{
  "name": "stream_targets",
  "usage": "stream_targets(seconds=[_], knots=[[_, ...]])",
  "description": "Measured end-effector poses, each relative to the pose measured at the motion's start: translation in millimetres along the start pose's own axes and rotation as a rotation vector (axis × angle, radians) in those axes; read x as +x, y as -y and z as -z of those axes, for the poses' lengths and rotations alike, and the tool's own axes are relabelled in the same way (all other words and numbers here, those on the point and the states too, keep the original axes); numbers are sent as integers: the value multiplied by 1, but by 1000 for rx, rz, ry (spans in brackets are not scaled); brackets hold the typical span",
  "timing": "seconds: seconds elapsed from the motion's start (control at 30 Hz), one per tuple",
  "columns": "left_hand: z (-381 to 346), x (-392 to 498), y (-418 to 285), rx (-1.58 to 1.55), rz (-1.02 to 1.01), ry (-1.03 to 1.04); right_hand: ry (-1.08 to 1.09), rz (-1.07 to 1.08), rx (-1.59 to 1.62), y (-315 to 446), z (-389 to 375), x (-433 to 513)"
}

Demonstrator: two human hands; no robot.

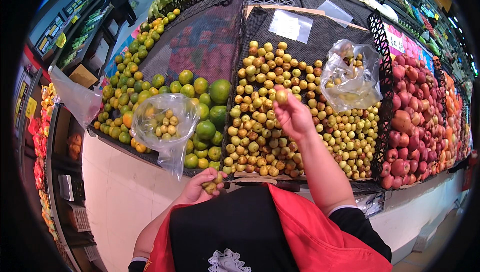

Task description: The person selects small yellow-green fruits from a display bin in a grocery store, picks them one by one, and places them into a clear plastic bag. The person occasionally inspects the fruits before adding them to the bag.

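Note:
My right hand (294, 116) is over the bed of jujubes (258, 137), with one yellow-brown jujube (281, 96) between the fingertips. Close to my body, my left hand (200, 186) is curled around a few jujubes (212, 184). Up and to the left of that hand, an opened clear plastic bag (176, 103) with several jujubes inside rests on the green citrus. Another clear bag (352, 92) lies on the right part of the jujube bed, some fruit showing through it.
Green-orange citrus (123, 95) fills the left bin, with larger green citrus (219, 92) beside the divider. A black plastic lattice divider (384, 95) separates the jujubes from red apples (407, 122). Plastic-sleeved papers (290, 25) lie behind. A person (119, 2) stands at the far-left shelves.

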State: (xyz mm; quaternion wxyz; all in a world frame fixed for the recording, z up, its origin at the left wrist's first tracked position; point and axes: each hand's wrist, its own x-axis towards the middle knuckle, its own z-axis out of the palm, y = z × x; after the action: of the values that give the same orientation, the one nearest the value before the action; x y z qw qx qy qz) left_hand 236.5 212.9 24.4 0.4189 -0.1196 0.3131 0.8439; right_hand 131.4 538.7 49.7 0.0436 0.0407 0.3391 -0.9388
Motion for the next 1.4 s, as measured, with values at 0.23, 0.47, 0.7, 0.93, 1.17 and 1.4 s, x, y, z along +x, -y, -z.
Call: stream_targets(seconds=[0.23,0.47,0.7,0.93,1.17,1.4], knots=[[0,6,1,43,2,46,118,-167,118,-18,-13,-29],[-4,7,2,47,3,83,141,-175,-8,-24,-21,-41],[-3,8,5,-14,92,21,574,-207,-660,-59,-46,-66],[5,6,18,-115,154,-6,796,197,-1357,-86,-73,-74],[11,-1,16,-58,58,97,467,230,-1436,-71,-68,-19],[4,-9,18,-81,33,56,-338,454,-2102,-17,-15,105]])
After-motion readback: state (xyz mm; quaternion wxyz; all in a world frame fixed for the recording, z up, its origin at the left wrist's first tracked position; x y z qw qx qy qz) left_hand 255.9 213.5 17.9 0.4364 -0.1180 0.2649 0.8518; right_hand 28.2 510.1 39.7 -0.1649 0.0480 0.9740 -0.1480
